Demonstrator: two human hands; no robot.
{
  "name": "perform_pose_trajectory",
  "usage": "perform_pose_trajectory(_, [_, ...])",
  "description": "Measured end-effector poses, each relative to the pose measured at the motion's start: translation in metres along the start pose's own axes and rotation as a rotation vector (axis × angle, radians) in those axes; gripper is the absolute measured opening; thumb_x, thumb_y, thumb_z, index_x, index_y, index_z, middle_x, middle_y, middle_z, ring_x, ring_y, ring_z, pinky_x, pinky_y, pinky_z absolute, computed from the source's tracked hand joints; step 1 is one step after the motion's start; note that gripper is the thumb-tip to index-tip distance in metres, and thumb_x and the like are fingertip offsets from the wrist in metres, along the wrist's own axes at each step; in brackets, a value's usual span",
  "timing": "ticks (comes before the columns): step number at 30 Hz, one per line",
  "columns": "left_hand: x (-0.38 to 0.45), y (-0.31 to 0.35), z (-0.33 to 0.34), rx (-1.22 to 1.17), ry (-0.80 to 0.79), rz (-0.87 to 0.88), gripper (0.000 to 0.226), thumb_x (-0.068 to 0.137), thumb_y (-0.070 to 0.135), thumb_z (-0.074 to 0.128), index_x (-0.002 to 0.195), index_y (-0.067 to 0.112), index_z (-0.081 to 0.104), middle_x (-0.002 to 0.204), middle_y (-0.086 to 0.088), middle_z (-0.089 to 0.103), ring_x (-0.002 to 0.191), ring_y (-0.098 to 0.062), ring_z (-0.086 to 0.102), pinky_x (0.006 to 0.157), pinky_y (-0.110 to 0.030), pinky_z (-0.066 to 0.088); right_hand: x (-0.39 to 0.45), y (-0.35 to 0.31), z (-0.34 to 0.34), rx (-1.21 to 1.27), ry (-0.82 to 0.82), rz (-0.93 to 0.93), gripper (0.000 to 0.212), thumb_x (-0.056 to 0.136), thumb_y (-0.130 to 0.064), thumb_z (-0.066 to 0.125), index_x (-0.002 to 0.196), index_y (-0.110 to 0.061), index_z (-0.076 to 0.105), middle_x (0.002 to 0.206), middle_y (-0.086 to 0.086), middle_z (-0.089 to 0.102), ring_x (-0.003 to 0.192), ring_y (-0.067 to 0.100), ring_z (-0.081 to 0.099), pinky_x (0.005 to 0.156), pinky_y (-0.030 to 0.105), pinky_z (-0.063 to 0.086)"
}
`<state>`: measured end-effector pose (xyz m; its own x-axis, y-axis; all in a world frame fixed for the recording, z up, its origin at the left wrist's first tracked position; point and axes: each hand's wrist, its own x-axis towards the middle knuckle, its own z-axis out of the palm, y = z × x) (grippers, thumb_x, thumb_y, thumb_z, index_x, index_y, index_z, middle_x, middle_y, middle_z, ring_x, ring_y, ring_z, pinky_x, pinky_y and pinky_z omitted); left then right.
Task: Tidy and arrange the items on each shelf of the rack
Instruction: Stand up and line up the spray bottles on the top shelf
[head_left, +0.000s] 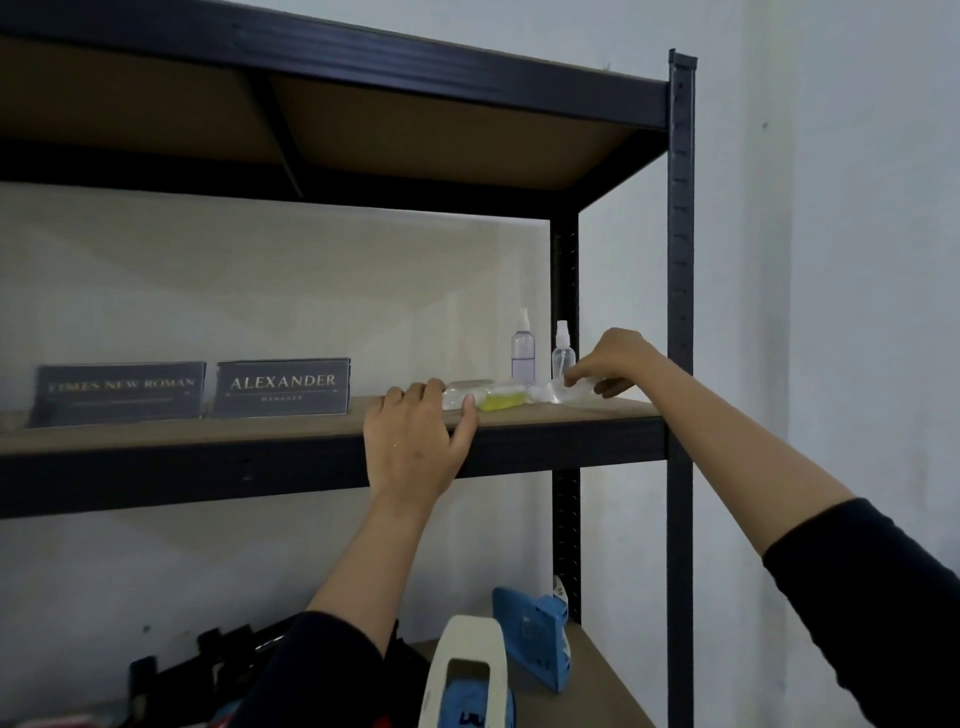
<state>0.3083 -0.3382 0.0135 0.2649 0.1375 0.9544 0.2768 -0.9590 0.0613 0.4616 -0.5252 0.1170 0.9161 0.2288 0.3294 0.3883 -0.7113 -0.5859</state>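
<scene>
Clear plastic packet (574, 391), beside spray bottle (563, 353): right hand (615, 358) pinches it; left hand (415, 436), fingers relaxed, steadies adjoining packets (485, 397). Lift gently; avoid toppling bottle.

Right nameplate (282, 387) "ALEXANDER", left nameplate (119, 393) seemingly "TIMES NEW ROMAN"

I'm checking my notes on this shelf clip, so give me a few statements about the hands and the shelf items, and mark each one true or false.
1. The right hand pinches a clear plastic bag lying on the shelf. True.
2. The left hand holds a spray bottle. False: it rests on the shelf's front edge, beside a yellow-filled packet.
3. Two spray bottles, purple-tinted and clear, stand upright. True.
4. The ALEXANDER nameplate lies flat. False: it stands upright.
</scene>
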Motion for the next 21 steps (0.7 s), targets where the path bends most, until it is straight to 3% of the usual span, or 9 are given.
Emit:
perform_pose_trajectory(4, [0.0, 0.0, 0.001, -0.001, 0.002, -0.004, 0.046, 0.093, 0.049, 0.036, 0.089, 0.016, 0.067, 0.07, 0.0, 0.067, 0.064, -0.019, 0.058, 0.06, -0.031, 0.039, 0.0, -0.001, -0.005, 0.052, 0.151, -0.052, 0.034, 0.073, -0.033, 0.079, 0.078, -0.007, 0.058, 0.065, 0.003, 0.062, 0.053, 0.01, 0.059, 0.051, 0.018, 0.038])
perform_pose_trajectory(9, [0.0, 0.0, 0.002, -0.007, 0.008, -0.002, 0.046, 0.093, 0.05, 0.036, 0.091, 0.016, 0.068, 0.071, 0.001, 0.067, 0.064, -0.018, 0.058, 0.059, -0.03, 0.039, 0.003, 0.008, -0.004, 0.12, 0.29, -0.132, 0.034, 0.069, -0.032, 0.081, 0.072, -0.002, 0.065, 0.052, 0.005, 0.052, 0.063, 0.021, 0.057, 0.064, 0.027, 0.048])
perform_pose_trajectory(13, [0.0, 0.0, 0.002, -0.008, 0.014, 0.0, 0.046, 0.093, 0.05, 0.037, 0.092, 0.016, 0.068, 0.072, 0.0, 0.068, 0.065, -0.019, 0.059, 0.06, -0.031, 0.04, 0.004, 0.013, -0.002, 0.13, 0.264, -0.136, 0.052, 0.07, -0.035, 0.081, 0.089, 0.012, 0.07, 0.063, 0.012, 0.053, 0.063, 0.021, 0.054, 0.065, 0.03, 0.048])
perform_pose_trajectory(17, [0.0, 0.0, 0.003, -0.008, 0.009, -0.003, 0.046, 0.093, 0.05, 0.037, 0.092, 0.016, 0.068, 0.072, 0.001, 0.068, 0.065, -0.019, 0.058, 0.06, -0.031, 0.04, 0.0, 0.013, 0.003, 0.126, 0.273, -0.188, 0.051, 0.074, -0.037, 0.08, 0.1, 0.006, 0.07, 0.092, 0.022, 0.069, 0.073, 0.023, 0.06, 0.085, 0.04, 0.057])
perform_pose_trajectory(21, [0.0, 0.0, 0.003, 0.0, 0.006, -0.008, 0.046, 0.092, 0.05, 0.036, 0.092, 0.017, 0.068, 0.072, 0.001, 0.068, 0.066, -0.018, 0.059, 0.06, -0.03, 0.038, -0.011, 0.013, 0.008, 0.146, 0.309, -0.213, 0.046, 0.078, -0.031, 0.078, 0.11, 0.0, 0.067, 0.108, 0.014, 0.066, 0.096, 0.026, 0.063, 0.085, 0.035, 0.053])
